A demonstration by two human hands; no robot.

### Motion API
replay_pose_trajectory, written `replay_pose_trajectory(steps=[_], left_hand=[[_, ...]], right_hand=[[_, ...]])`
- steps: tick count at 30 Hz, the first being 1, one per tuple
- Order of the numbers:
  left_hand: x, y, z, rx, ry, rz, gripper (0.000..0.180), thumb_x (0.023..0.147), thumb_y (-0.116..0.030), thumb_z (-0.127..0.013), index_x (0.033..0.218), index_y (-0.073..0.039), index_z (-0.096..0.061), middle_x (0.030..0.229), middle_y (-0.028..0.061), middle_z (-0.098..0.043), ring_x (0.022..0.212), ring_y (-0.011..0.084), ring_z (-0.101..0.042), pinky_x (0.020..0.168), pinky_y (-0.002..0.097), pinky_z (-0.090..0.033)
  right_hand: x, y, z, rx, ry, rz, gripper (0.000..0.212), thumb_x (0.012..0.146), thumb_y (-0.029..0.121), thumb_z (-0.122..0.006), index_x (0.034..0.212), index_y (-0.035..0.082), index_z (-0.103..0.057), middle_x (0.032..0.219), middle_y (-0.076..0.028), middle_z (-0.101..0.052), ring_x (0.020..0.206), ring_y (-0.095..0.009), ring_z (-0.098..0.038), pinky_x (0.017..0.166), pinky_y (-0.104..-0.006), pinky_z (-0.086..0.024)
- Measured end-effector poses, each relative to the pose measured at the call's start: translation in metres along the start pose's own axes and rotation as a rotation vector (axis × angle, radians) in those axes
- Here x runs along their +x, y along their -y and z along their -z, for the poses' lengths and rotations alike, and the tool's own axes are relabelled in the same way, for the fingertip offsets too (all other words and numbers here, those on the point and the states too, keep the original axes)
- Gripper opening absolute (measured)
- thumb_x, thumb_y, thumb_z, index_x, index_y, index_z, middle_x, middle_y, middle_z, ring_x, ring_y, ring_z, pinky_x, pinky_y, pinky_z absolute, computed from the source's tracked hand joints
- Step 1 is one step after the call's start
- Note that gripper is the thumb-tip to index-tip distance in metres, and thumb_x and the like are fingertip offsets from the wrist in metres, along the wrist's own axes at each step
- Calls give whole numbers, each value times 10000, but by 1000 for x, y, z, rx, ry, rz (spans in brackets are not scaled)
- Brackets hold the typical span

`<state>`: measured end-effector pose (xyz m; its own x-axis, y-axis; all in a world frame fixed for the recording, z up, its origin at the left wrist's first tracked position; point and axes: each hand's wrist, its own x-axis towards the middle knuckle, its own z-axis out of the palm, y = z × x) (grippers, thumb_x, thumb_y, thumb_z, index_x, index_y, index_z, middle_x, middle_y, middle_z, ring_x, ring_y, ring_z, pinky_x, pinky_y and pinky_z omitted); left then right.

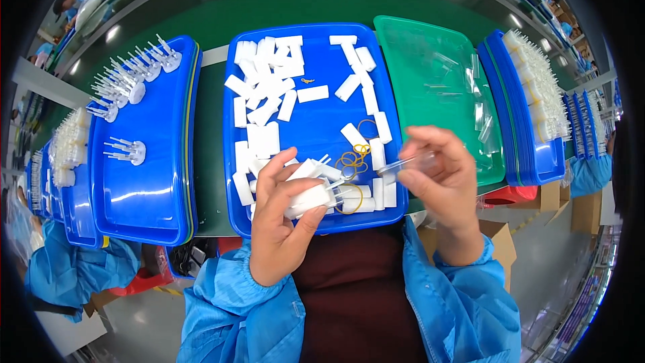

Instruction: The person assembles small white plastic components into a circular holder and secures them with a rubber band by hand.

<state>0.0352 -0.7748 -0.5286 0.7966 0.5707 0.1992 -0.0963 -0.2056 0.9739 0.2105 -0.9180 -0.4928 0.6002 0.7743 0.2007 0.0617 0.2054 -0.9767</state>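
Observation:
Over the front of the middle blue tray [318, 104], my left hand [279, 225] is closed around a bundle of white rectangular blocks [310, 195] with thin white rods sticking out toward the right. My right hand [440, 181] pinches a clear plastic piece [424, 160], its narrow end reaching toward the rods; its exact shape is blurred. Yellow rubber bands [354, 163] lie in the tray between my hands. Many loose white blocks [263, 140] are spread along the tray's left and right sides, partly hidden by my left hand.
At the right, a green tray [413, 81] holds clear plastic pieces [478, 117]. The left blue tray [138, 185] carries white rod assemblies on round bases [134, 153]. Stacked trays with bundled white parts [534, 74] stand far right. Other people in blue sleeves [591, 176] work nearby.

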Motion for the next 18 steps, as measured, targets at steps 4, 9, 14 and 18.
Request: replay_pose_trajectory(steps=[4, 9, 14, 18], left_hand=[[-3, -2, 1, 80, 8, 9, 237, 827, -89, -641, 1056, -49, -594, 1400, 152, -319, 1222, 315, -412, 972, 403, -392], [-5, -1, 2, 145, 11, 10, 229, 848, -165, -632, 1042, -54, -584, 1411, 154, -323, 1252, 319, -389, 1002, 425, -360], [-4, 2, 2, 211, 11, -67, 273, 815, -104, -660, 1074, -50, -594, 1388, 181, -327, 1151, 341, -453, 943, 412, -403], [-4, 3, 3, 216, 11, -83, 270, 819, -111, -660, 1071, -50, -586, 1385, 185, -329, 1145, 345, -457, 938, 413, -406]], right_hand=[[2, -16, -27, 82, 30, 29, 410, 818, -50, -630, 1216, -18, -537, 1005, -86, -567, 865, -109, -560, 763, -223, -447], [1, -30, -38, -90, 56, 97, 409, 844, -4, -628, 1241, -5, -528, 1018, -95, -583, 900, -129, -584, 781, -246, -453], [-1, -31, -44, -39, 45, 46, 418, 848, 3, -631, 1246, -1, -504, 1004, -97, -598, 923, -130, -589, 782, -244, -459], [-2, -33, -42, 145, 72, -44, 341, 859, 13, -629, 1180, -2, -515, 1019, -99, -601, 948, -130, -590, 803, -237, -466]])
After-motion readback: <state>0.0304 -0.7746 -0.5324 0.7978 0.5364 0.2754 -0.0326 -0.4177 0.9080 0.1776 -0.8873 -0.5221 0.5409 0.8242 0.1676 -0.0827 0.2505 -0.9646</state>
